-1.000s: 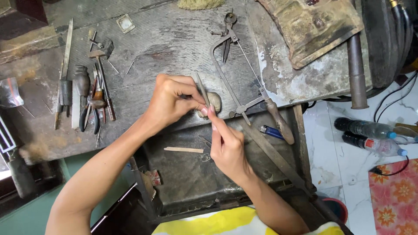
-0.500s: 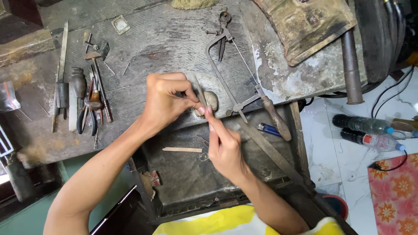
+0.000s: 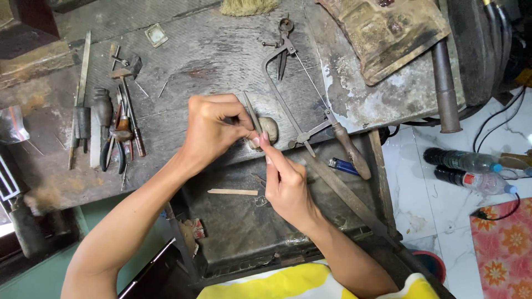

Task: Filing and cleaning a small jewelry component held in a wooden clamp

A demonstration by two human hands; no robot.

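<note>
While both hands are meeting at the front edge of the table [image 3: 221, 50], the left hand [image 3: 213, 130] is pinching a thin metal tool [image 3: 252, 113], apparently tweezers, with its fingers [image 3: 235, 113] closed around the shaft. The tool is slanting down toward a small rounded wooden peg [image 3: 270, 128] that is projecting from the table edge. The right hand [image 3: 285, 185] is reaching up from below, its fingers pressed together at the tool's lower tip, just beside the peg. What is being held between those fingertips is too small to tell. A jeweller's saw [image 3: 310, 111] is lying just to the right of the peg, its wooden handle pointing toward the person. Pliers and files [image 3: 113, 133] are resting well to the left. A blue lighter [image 3: 343, 165] and a flat wooden stick [image 3: 233, 192] are lying in the dark tray [image 3: 233, 232] beneath the hands.
</note>
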